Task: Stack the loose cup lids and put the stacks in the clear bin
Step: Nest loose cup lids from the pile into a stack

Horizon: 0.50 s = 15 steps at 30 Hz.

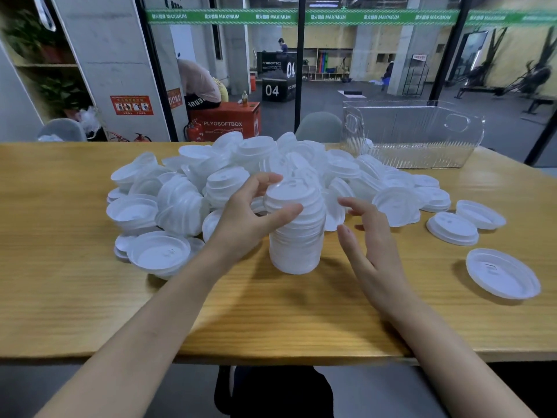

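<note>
A: On the wooden table [271, 312], front-centre: what's w/ the lids?
B: Tall stack of lids [297, 236] stands upright, just in front of the loose-lid pile [211, 176].
A: Hands?
B: L hand [256, 206] curls round the stack's top, thumb in front. R hand [370, 236] just beside it, fingers spread, holding nothing.
A: Bin?
B: The clear bin [413, 152] sits far R, well apart from the stack.

Wooden bench [90, 297], loose lid pile [229, 176], upright lid stack [297, 236], clear bin [416, 152] far right, scattered single lids [502, 277].
</note>
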Tool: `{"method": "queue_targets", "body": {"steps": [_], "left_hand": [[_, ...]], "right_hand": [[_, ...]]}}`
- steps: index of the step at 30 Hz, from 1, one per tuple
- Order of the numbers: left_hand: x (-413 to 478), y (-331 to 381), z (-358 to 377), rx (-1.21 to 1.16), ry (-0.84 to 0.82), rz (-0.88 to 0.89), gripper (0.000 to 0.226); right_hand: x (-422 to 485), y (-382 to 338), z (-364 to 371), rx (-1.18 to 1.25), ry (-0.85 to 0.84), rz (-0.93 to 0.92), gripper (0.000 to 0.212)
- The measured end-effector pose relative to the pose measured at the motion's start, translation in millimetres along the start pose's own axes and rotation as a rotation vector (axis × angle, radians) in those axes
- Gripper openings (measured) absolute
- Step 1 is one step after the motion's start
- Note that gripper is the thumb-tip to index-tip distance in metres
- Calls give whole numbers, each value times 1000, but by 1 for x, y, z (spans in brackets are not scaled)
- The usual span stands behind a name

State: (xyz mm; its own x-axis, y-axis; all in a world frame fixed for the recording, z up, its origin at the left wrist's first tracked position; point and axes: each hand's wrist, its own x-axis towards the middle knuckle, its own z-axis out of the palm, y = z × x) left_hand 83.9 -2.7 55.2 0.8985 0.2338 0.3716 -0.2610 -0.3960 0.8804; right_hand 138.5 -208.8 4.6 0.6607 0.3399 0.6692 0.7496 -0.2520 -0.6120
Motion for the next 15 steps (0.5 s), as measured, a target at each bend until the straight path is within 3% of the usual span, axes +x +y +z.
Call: {"method": "queue_targets", "body": {"steps": [15], "left_hand": [[0,-2,0,111,-111,42,72]], "right_hand": [[-1,-1,1,-12,-32,-13,41]]}}
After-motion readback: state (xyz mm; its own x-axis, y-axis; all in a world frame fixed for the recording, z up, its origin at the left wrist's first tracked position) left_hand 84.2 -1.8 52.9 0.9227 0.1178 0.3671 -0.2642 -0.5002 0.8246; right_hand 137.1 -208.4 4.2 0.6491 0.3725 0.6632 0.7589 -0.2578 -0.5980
